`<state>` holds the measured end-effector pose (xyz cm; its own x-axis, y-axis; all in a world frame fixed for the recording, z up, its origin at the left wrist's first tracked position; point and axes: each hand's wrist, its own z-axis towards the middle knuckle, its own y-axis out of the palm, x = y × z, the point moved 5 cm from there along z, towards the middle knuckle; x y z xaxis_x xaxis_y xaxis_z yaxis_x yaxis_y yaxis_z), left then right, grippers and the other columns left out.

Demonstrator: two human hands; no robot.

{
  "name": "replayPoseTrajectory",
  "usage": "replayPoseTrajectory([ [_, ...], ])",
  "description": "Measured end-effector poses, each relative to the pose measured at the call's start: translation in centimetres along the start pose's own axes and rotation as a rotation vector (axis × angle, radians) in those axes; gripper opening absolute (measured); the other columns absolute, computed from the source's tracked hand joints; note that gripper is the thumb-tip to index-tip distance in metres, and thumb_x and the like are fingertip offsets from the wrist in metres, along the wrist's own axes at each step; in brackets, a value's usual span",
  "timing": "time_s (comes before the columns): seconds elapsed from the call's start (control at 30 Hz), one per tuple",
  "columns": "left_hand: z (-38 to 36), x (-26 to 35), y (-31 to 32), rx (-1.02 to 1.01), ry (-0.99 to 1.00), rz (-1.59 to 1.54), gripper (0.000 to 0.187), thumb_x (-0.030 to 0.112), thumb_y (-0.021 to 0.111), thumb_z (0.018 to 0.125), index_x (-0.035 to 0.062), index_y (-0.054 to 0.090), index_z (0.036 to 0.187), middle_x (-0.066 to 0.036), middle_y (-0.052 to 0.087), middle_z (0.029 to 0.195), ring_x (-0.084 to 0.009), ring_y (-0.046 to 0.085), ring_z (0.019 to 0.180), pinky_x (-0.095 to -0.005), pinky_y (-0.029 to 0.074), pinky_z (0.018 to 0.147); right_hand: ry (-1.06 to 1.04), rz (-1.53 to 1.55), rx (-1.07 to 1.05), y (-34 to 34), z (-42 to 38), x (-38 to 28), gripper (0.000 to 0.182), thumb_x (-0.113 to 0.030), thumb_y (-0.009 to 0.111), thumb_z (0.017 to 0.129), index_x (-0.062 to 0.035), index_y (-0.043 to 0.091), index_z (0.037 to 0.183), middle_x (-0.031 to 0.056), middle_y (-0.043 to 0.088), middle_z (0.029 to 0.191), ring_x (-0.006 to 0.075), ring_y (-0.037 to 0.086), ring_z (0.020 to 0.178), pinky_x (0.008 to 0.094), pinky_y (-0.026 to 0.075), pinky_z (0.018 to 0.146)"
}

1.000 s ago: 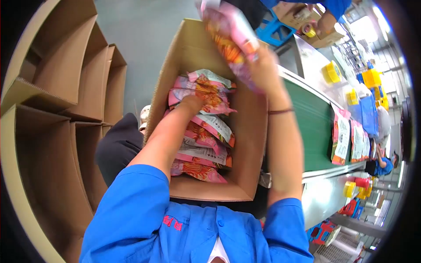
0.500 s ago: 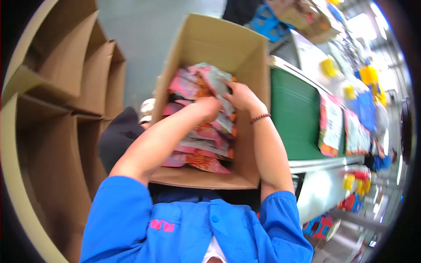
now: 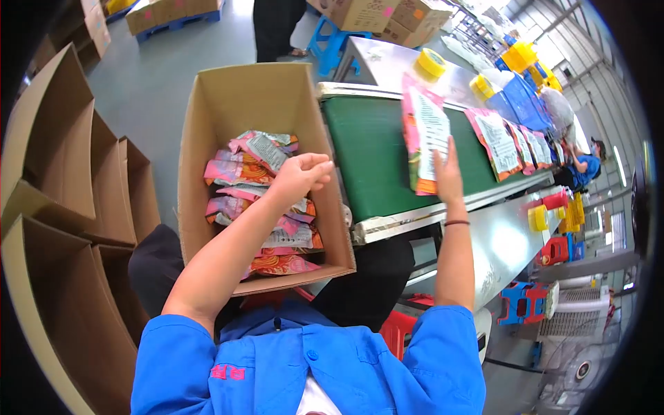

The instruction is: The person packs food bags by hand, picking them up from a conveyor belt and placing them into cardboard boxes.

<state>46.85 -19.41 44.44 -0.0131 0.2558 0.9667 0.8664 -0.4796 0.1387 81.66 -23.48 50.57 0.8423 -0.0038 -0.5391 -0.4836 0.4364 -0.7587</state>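
Note:
My left hand (image 3: pixel 299 178) is over the open cardboard box (image 3: pixel 242 79), above the pouches in it. Its fingers are loosely curled in, and nothing shows between them. Inside the box lie several pink and orange printed pouches (image 3: pixel 266 190), stacked in overlapping layers. My right hand (image 3: pixel 448 174) reaches over the green conveyor belt (image 3: pixel 366 159). Its fingers are stretched out along the right edge of a pink pouch (image 3: pixel 423 131) with a pale text panel, the thumb over its front.
More pouches (image 3: pixel 494 142) lie in a row further along the belt. Open cartons (image 3: pixel 55 159) stand at the left. Tape rolls (image 3: pixel 430 63) sit on the metal table (image 3: pixel 380 59) behind the belt. A person (image 3: pixel 584 166) in blue is at the far right; another's dark legs (image 3: pixel 277 31) show ahead.
Both hands were down among the pouches in the box. My right hand has moved out to the pouch on the belt; my left has lifted off the stack. The view has swung right.

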Motion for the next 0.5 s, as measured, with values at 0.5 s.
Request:
replayPoseTrajectory([
  [0.5,8.4,1.7,0.5,0.149,-0.115,-0.168,0.092,0.053,0.080,0.069,-0.0081,0.045,0.128,-0.017,0.054,0.126,-0.0248,0.057,0.109,-0.0367,0.048,0.089,-0.194,-0.204,0.021,-3.9,1.3,-2.4,0.073,-0.032,0.068,0.084,0.0006,0.037,0.141,0.0278,0.035,0.145,0.0380,0.027,0.140,0.0431,0.025,0.113],
])
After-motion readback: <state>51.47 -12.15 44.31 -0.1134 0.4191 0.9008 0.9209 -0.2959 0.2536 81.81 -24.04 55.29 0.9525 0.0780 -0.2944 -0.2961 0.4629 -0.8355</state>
